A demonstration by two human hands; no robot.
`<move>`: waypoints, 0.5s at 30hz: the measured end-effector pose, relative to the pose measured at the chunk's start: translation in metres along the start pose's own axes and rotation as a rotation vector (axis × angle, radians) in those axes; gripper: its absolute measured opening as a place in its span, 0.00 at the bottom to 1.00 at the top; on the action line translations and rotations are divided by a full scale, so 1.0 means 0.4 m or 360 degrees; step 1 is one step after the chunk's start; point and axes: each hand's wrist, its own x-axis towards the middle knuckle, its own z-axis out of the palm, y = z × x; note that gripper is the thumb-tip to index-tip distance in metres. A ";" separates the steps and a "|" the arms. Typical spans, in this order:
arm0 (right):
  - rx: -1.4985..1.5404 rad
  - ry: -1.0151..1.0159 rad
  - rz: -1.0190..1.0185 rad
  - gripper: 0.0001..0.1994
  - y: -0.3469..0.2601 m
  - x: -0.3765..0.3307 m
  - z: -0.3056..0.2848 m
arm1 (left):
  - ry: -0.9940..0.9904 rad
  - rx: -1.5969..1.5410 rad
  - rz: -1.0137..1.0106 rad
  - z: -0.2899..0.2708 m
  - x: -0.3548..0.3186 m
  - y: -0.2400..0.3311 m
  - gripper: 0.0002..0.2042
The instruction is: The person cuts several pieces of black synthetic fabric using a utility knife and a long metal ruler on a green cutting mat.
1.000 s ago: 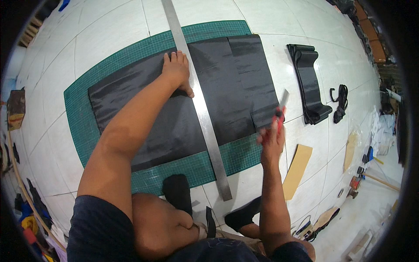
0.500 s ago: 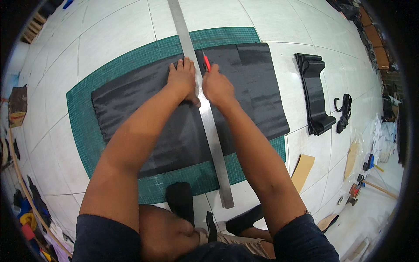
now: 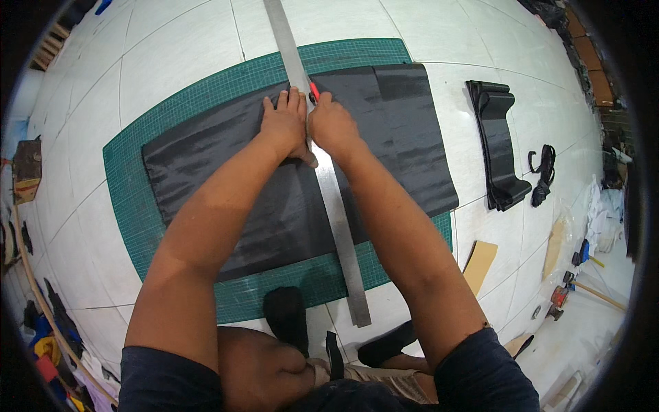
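A long steel ruler [image 3: 331, 196] lies slantwise across a black sheet of fabric [image 3: 398, 137], which rests on a green cutting mat [image 3: 127, 206]. My left hand [image 3: 283, 129] presses on the ruler's left edge and the fabric, its fingers spread. In my right hand [image 3: 334, 127] is a red utility knife [image 3: 314, 90], gripped beside the ruler's right edge. The knife's tip is hidden or too small to make out against the ruler. Part of the ruler lies under my left fingers and thumb.
Right of the mat lie a folded black strip [image 3: 498, 147], a coiled black cord [image 3: 544, 175] and a tan card piece [image 3: 479, 268] on the white tiled floor [image 3: 185, 34]. My feet [image 3: 287, 317] are at the mat's near edge. A wooden stick [image 3: 41, 295] lies far left.
My right hand with the knife has moved left, up against the ruler's edge. My left hand stays pressed on the ruler.
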 end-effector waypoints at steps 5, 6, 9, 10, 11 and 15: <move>0.0063 -0.0170 0.0138 0.16 -0.040 0.059 -0.055 | -0.0038 0.0036 0.0026 -0.014 -0.005 0.002 0.73; -0.0006 -0.0227 0.0185 0.17 -0.039 0.063 -0.058 | -0.0013 0.0043 0.0024 -0.013 -0.002 0.001 0.73; -0.0054 -0.0217 0.0127 0.18 -0.001 0.007 -0.043 | 0.0012 0.0060 0.0017 -0.011 0.006 0.006 0.74; -0.0049 -0.0222 0.0127 0.18 0.013 -0.019 -0.043 | 0.0015 0.0066 0.0014 -0.010 0.008 0.008 0.74; -0.0019 -0.0270 0.0080 0.18 0.022 -0.061 -0.041 | -0.0004 0.0070 0.0010 -0.004 0.002 0.003 0.74; 0.0004 -0.0391 0.0192 0.16 0.083 -0.212 -0.024 | 0.0022 0.0082 -0.0010 -0.014 -0.001 0.012 0.73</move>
